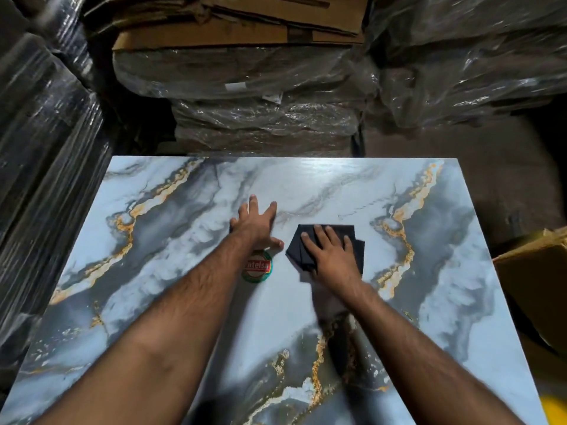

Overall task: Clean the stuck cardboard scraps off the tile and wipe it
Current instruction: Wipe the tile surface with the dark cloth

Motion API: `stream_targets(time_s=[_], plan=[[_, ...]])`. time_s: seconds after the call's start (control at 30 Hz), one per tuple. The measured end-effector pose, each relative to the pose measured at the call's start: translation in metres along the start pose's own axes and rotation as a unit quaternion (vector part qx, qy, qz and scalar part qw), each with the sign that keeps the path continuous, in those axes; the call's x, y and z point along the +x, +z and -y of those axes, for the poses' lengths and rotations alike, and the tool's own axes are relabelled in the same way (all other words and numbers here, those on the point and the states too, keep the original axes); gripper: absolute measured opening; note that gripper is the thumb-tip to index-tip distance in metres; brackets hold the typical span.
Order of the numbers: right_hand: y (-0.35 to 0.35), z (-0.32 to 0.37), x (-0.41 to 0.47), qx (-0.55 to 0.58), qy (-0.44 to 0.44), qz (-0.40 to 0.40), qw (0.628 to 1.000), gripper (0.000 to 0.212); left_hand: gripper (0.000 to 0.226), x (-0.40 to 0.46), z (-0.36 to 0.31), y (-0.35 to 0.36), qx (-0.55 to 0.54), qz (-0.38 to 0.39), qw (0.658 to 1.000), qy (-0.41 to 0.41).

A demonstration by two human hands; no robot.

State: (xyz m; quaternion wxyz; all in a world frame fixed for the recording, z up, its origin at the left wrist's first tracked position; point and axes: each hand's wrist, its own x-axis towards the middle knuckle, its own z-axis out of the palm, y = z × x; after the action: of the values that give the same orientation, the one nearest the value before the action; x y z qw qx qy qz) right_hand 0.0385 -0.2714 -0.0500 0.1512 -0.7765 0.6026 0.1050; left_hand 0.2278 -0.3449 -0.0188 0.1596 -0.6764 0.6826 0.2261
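Note:
A large glossy tile (171,228) with white, grey and gold marble veins fills the lower view. My left hand (256,225) lies flat on it near the middle, fingers spread, holding nothing. Just below its wrist sits a round red, white and green sticker (257,268). My right hand (329,256) presses palm-down on a folded black cloth (306,243) to the right of the sticker. A few small pale flecks (362,207) dot the tile beyond the cloth. I make out no clear cardboard scraps.
Plastic-wrapped stacks of cartons (264,96) stand behind the tile's far edge and along the left side (40,148). An open cardboard box (540,271) sits off the tile's right edge, with something yellow (553,409) at the lower right corner.

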Motion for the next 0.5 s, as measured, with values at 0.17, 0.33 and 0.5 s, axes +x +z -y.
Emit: stream_targets(time_s=[0.17, 0.33, 0.5], plan=[[-0.030, -0.024, 0.076, 0.018, 0.019, -0.019, 0.999, 0.081, 0.111, 0.004, -0.004, 0.002, 0.036, 0.006, 0.999, -0.011], [-0.020, -0.017, 0.051, 0.034, 0.016, -0.034, 0.999, 0.082, 0.110, 0.005, -0.006, 0.004, 0.036, 0.019, 0.999, -0.019], [0.009, -0.010, 0.012, 0.047, 0.012, -0.071, 0.996, 0.084, 0.112, 0.011, -0.008, 0.007, 0.011, 0.039, 0.999, -0.025]])
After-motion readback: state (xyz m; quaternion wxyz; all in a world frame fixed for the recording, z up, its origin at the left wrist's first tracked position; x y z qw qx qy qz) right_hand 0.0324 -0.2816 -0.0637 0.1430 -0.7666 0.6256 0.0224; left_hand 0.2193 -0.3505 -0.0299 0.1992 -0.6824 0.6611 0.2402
